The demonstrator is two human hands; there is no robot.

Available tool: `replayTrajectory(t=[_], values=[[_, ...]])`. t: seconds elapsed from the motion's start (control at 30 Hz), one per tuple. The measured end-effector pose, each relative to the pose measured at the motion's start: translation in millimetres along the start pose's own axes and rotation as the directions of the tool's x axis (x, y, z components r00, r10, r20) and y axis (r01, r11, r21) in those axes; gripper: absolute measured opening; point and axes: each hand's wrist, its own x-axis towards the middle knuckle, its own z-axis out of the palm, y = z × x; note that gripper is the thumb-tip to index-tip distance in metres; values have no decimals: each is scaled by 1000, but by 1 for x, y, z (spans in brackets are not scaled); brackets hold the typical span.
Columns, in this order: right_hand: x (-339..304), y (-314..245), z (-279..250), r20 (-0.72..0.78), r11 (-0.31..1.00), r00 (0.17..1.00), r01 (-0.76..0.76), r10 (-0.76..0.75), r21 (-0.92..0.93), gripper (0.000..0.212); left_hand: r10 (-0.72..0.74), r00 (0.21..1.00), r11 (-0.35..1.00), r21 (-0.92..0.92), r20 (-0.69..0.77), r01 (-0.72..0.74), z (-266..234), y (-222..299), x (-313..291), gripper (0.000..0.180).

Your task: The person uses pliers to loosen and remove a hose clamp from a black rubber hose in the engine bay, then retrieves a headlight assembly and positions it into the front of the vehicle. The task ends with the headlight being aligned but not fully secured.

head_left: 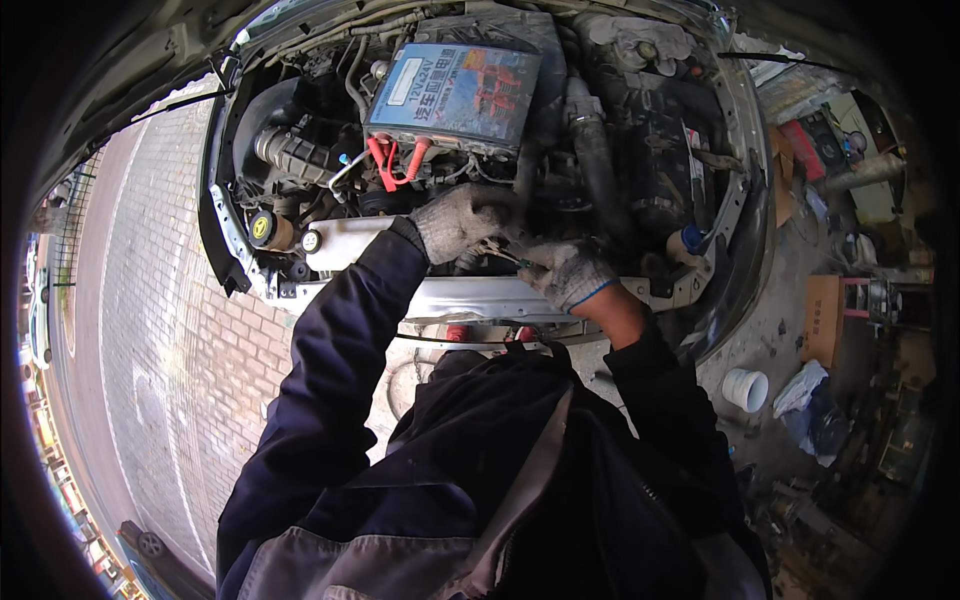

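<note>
Both my hands wear dirty grey-white knit gloves and meet over the front of a car's open engine bay. My right hand (568, 275) is closed round a small metal hand tool (510, 254) with a dark greenish grip, which looks like pliers. Its metal end points toward my left hand (460, 222). The fingers of that left hand are curled inward just above the tool's tip; whatever they hold is hidden. Below both hands runs the silver front crossmember (465, 298). Dark engine parts behind them are in shadow.
A blue-topped jump-starter box (455, 95) lies on the engine, with red clamps (395, 162) at its near edge. A white reservoir (345, 243) stands at the left. On the right floor are a white bucket (745, 389), a cardboard box (823, 320) and a plastic bag (812, 410).
</note>
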Motion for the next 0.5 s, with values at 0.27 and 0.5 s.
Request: replayTrajectory(t=[0.27,0.5], values=[[8,-3,-2,94,997,993,-74,75,-11,41,231,942,936,208,245,-284,-5,-10,26,31],[20,0,17,63,901,976,-217,209,376,41,171,978,932,-341,121,-121,-2,-22,27,29]])
